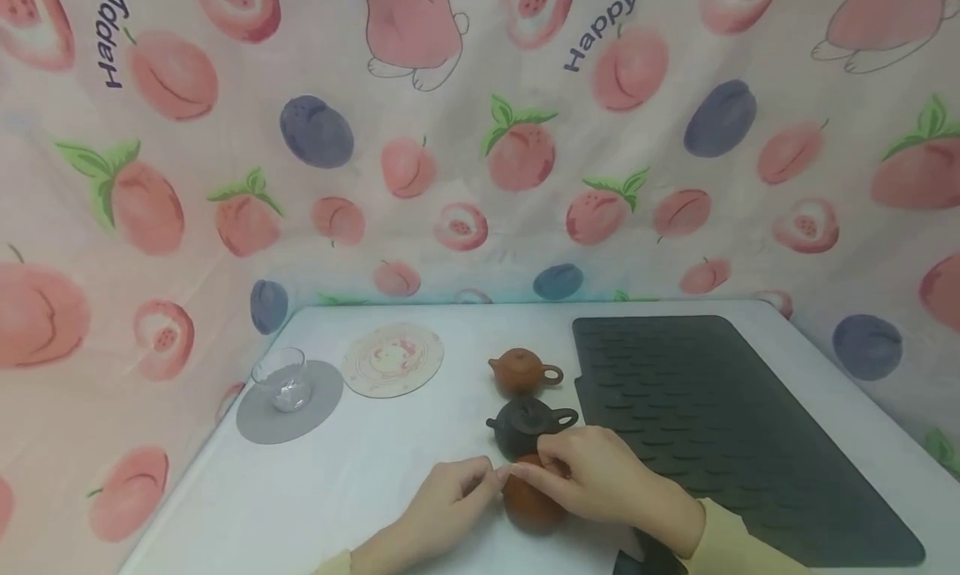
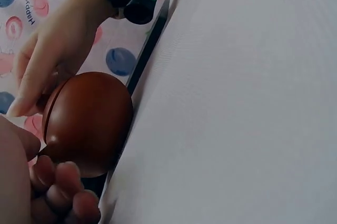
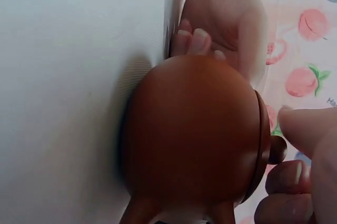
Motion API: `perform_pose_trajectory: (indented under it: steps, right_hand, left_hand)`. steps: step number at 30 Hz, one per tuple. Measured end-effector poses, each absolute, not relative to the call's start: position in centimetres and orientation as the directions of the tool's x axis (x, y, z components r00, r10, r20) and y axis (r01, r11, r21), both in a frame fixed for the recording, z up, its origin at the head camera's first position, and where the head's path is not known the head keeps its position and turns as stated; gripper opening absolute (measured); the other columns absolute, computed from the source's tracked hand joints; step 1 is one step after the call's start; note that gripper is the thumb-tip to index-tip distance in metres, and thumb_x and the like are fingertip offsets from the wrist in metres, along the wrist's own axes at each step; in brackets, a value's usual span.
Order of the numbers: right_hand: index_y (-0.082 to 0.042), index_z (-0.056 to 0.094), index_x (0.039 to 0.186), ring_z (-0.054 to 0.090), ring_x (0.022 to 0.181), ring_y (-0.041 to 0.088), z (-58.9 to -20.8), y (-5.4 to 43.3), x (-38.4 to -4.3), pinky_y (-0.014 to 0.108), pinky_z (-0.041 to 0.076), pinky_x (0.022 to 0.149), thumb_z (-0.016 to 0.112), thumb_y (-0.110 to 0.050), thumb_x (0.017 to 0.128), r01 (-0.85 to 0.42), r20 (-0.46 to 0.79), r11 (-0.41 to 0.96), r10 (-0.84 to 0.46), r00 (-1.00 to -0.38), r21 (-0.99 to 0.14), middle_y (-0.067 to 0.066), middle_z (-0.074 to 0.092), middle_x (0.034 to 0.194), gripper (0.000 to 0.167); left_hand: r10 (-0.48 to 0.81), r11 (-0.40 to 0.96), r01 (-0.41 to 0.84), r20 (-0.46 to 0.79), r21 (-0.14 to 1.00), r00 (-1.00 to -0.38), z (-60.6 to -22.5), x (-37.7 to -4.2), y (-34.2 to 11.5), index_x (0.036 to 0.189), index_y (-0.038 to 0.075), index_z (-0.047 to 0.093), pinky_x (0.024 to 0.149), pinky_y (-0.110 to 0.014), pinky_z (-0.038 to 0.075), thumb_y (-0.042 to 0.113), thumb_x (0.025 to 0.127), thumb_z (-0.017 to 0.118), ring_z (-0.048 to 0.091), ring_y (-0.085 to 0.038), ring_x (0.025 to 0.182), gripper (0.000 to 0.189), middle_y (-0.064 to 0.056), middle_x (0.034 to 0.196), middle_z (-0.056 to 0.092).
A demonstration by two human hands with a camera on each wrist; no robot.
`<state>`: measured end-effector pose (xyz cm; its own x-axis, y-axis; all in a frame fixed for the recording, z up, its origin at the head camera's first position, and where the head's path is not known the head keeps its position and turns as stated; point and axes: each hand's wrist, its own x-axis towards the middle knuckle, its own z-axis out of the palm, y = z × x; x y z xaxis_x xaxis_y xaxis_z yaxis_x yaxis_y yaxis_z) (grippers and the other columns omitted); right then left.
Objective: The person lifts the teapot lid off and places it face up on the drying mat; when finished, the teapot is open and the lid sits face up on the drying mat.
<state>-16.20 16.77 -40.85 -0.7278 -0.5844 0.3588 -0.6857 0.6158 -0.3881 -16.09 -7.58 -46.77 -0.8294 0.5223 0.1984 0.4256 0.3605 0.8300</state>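
A reddish-brown clay teapot [image 1: 534, 512] stands on the white table, close to its near edge, with its lid on. My left hand [image 1: 453, 500] is at its left side; in the left wrist view the thumb and forefinger pinch the short spout [image 2: 51, 148]. Above the lid, my right hand [image 1: 600, 475] has its thumb and curled fingers around the round knob [image 3: 277, 149]; how firmly they touch it is hard to tell. Both thumb tips meet in the head view. Right behind stands a black teapot [image 1: 517, 433], and beyond that a lighter brown teapot [image 1: 516, 372].
A large dark ridged mat [image 1: 690, 442] covers the table's right side. On the far left, a clear glass cup [image 1: 291, 387] stands on a grey round coaster [image 1: 258, 421], with a patterned round coaster [image 1: 393, 362] beside it. Fruit-print cloth [image 1: 450, 183] hangs behind the table.
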Motion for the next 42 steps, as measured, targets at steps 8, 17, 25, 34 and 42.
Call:
perform_pose_trajectory:
  steps: [8, 17, 25, 34, 42]
  right_hand:
    - [-0.028, 0.04, 0.065, 0.033, 0.048, -0.005, -41.6, 15.9, -16.5, 0.018, 0.026, 0.045, 0.062, -0.05, 0.101, -0.684, 0.33, 0.633, -0.599, -0.73, -0.364, -0.021, 0.029, 0.055, 0.048]
    - [-0.028, 0.04, 0.066, 0.033, 0.047, -0.004, -41.8, 15.6, -15.9, 0.018, 0.024, 0.043, 0.065, -0.048, 0.1, -0.674, 0.344, 0.662, -0.581, -0.738, -0.327, -0.02, 0.03, 0.055, 0.047]
    - [-0.029, 0.042, 0.065, 0.033, 0.046, -0.003, -41.4, 15.8, -15.5, 0.02, 0.025, 0.042, 0.064, -0.048, 0.101, -0.649, 0.328, 0.695, -0.563, -0.758, -0.308, -0.02, 0.031, 0.054, 0.046]
    - [-0.028, 0.042, 0.066, 0.033, 0.047, -0.004, -41.3, 16.3, -15.9, 0.019, 0.026, 0.043, 0.066, -0.044, 0.1, -0.661, 0.346, 0.682, -0.567, -0.748, -0.313, -0.02, 0.031, 0.055, 0.044]
    - [-0.028, 0.044, 0.068, 0.036, 0.049, -0.002, -40.9, 16.4, -15.9, 0.021, 0.028, 0.044, 0.066, -0.042, 0.1, -0.636, 0.293, 0.695, -0.565, -0.771, -0.334, -0.019, 0.034, 0.056, 0.042]
  left_hand:
    - [0.543, 0.504, 0.452, 0.137, 0.736, -0.829, -46.4, -16.7, -7.5, 0.069, 0.024, 0.053, 0.045, -0.024, 0.035, 0.046, 0.112, 0.037, 0.044, -0.004, 0.044, 0.05, 0.017, 0.05, 0.047]
    - [0.49, 0.474, 0.478, 0.229, 0.74, -0.841, -46.9, -15.9, -7.6, 0.07, 0.026, 0.054, 0.047, -0.021, 0.032, 0.047, 0.111, 0.04, 0.039, -0.002, 0.048, 0.048, 0.017, 0.053, 0.041]
    - [0.48, 0.442, 0.468, 0.238, 0.765, -0.844, -47.2, -15.8, -7.4, 0.071, 0.026, 0.057, 0.049, -0.021, 0.036, 0.044, 0.11, 0.045, 0.046, -0.002, 0.051, 0.044, 0.018, 0.054, 0.047]
    - [0.499, 0.445, 0.496, 0.254, 0.745, -0.829, -46.8, -16.3, -6.8, 0.07, 0.025, 0.052, 0.047, -0.021, 0.033, 0.043, 0.111, 0.043, 0.042, -0.002, 0.048, 0.045, 0.019, 0.053, 0.046]
    - [0.494, 0.438, 0.512, 0.278, 0.739, -0.824, -46.6, -16.4, -6.7, 0.07, 0.025, 0.054, 0.048, -0.02, 0.034, 0.038, 0.111, 0.046, 0.045, -0.001, 0.049, 0.044, 0.021, 0.052, 0.046]
